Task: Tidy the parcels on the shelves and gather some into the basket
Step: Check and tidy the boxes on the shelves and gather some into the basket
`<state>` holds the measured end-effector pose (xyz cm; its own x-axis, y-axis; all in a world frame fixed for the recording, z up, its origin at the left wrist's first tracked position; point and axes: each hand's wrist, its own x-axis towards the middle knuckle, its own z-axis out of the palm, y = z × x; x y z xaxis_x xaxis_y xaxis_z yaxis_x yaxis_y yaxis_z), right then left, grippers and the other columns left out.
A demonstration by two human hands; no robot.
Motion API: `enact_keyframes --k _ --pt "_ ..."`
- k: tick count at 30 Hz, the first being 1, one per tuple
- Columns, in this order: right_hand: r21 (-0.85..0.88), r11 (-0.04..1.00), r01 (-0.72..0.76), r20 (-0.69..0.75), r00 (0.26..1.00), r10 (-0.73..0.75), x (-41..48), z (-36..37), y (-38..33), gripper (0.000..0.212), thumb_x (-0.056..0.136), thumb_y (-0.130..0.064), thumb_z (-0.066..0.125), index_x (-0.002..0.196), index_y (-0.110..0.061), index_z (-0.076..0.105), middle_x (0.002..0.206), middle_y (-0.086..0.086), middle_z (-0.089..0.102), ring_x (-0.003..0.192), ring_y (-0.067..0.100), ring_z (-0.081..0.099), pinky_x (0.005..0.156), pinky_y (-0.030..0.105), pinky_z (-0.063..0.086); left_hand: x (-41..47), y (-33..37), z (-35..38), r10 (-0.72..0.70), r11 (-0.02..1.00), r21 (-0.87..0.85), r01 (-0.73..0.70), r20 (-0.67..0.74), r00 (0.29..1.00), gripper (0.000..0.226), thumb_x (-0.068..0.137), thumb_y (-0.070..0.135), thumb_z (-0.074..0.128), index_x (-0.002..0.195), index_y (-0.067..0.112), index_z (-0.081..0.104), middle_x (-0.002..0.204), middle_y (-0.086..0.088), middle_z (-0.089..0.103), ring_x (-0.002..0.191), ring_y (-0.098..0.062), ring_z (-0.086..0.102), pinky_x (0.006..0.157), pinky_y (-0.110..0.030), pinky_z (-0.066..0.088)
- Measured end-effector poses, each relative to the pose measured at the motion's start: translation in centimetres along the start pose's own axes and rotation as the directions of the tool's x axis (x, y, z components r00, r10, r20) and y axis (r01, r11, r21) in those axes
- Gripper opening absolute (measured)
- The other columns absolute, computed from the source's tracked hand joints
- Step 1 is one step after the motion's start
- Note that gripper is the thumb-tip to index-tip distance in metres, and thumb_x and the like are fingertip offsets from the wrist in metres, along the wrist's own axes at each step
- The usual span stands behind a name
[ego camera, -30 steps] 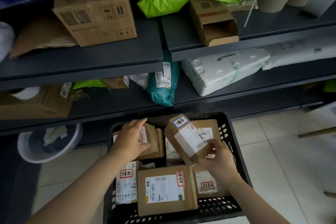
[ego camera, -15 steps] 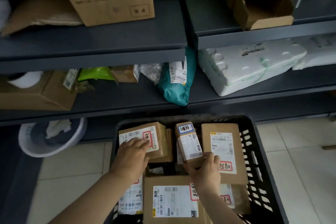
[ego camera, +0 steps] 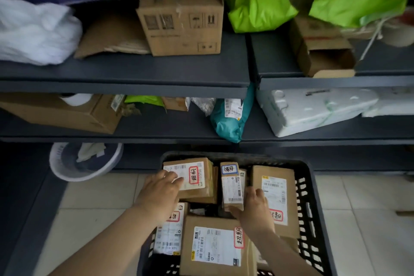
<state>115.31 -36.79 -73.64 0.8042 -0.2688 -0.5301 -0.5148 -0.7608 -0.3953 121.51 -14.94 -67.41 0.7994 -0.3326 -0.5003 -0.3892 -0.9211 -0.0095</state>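
A black slotted basket [ego camera: 313,206] stands on the floor below the shelves, packed with several brown cardboard parcels. My left hand [ego camera: 160,195] rests flat on a labelled parcel [ego camera: 197,182] at the basket's back left, fingers straight. My right hand [ego camera: 253,208] grips the near end of a narrow upright parcel [ego camera: 231,182] with a blue-framed label, in the middle. A flat parcel [ego camera: 274,190] lies to the right and a wide one [ego camera: 216,246] at the front.
The grey shelves [ego camera: 125,69] hold a large cardboard box [ego camera: 181,18], two green bags [ego camera: 257,2], an open carton [ego camera: 322,51], a teal bag [ego camera: 230,119], white foam packaging [ego camera: 313,110] and another box [ego camera: 58,112]. A white bin [ego camera: 85,161] sits on the floor at the left.
The narrow parcel went from tilted in my right hand down into the basket, standing between two others. My left hand slid onto the back-left parcel's label. The view swung up the shelves.
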Motion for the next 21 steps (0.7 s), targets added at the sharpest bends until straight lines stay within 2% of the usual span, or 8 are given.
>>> enact_keyframes --k 3,5,10,13,17,19,21 --pt "-0.086 0.988 0.128 0.030 0.992 -0.126 -1.8 -3.0 -2.7 0.070 0.085 -0.040 0.064 0.143 -0.022 0.028 0.140 0.003 0.032 0.130 0.022 0.036 0.106 0.034 0.039 -3.0 -0.3 -3.0 -0.064 0.998 0.001 0.065 -0.031 0.997 0.052 0.095 0.031 0.047 0.145 0.025 0.031 0.141 0.004 0.036 0.129 -0.018 0.031 0.107 -0.034 0.030" --pt "-0.179 0.952 0.247 0.052 0.969 -0.242 -3.3 -5.1 -5.0 0.068 0.086 -0.038 0.064 0.142 -0.021 0.030 0.141 0.004 0.032 0.130 0.023 0.035 0.105 0.034 0.038 -5.9 -0.7 -5.3 -0.145 0.989 -0.026 0.143 -0.102 0.984 0.049 0.093 0.030 0.051 0.140 0.026 0.038 0.132 0.004 0.042 0.122 -0.017 0.038 0.099 -0.031 0.037" --pt "-0.351 0.779 0.520 0.137 0.851 -0.507 -8.8 -10.1 -12.8 0.060 0.084 -0.031 0.065 0.136 -0.020 0.039 0.132 0.005 0.040 0.124 0.027 0.040 0.101 0.042 0.041 -16.4 -3.3 -10.3 -0.317 0.948 -0.058 0.312 -0.240 0.918 0.054 0.093 0.033 0.051 0.143 0.024 0.033 0.136 0.002 0.039 0.125 -0.020 0.037 0.098 -0.033 0.037" --pt "-0.428 0.608 0.669 0.173 0.721 -0.671 -13.2 -12.3 -18.7 0.064 0.087 -0.036 0.063 0.140 -0.018 0.033 0.136 0.007 0.037 0.126 0.028 0.038 0.102 0.038 0.040 -23.9 -6.0 -12.6 -0.455 0.886 -0.068 0.458 -0.313 0.834 0.054 0.092 0.034 0.053 0.142 0.024 0.035 0.134 0.001 0.040 0.125 -0.022 0.037 0.096 -0.035 0.037" --pt "-0.439 0.393 0.808 0.200 0.514 -0.834 -20.8 -13.3 -27.6 0.061 0.086 -0.038 0.064 0.137 -0.016 0.038 0.131 0.007 0.040 0.123 0.027 0.040 0.100 0.036 0.041 -35.7 -9.9 -14.0 -0.654 0.736 -0.110 0.668 -0.371 0.659 0.047 0.089 0.034 0.056 0.133 0.023 0.044 0.127 0.000 0.045 0.118 -0.023 0.042 0.089 -0.036 0.040" --pt "-0.433 0.277 0.858 0.222 0.399 -0.890 -25.5 -12.7 -31.7 0.056 0.085 -0.036 0.065 0.132 -0.016 0.042 0.128 0.006 0.043 0.119 0.026 0.043 0.097 0.035 0.042 -42.3 -11.3 -14.0 -0.735 0.647 -0.173 0.743 -0.402 0.547 0.046 0.076 0.035 0.071 0.119 0.020 0.059 0.113 -0.003 0.056 0.105 -0.026 0.053 0.077 -0.038 0.046" --pt "-0.419 0.151 0.895 0.257 0.277 -0.926 -30.7 -11.4 -35.2 0.057 0.087 -0.034 0.063 0.136 -0.018 0.039 0.128 0.005 0.042 0.118 0.025 0.044 0.096 0.034 0.042 -49.1 -12.1 -13.5 -0.788 0.554 -0.165 0.816 -0.422 0.449 0.045 0.060 0.035 0.083 0.099 0.019 0.068 0.095 -0.003 0.061 0.087 -0.026 0.059 0.062 -0.034 0.048"
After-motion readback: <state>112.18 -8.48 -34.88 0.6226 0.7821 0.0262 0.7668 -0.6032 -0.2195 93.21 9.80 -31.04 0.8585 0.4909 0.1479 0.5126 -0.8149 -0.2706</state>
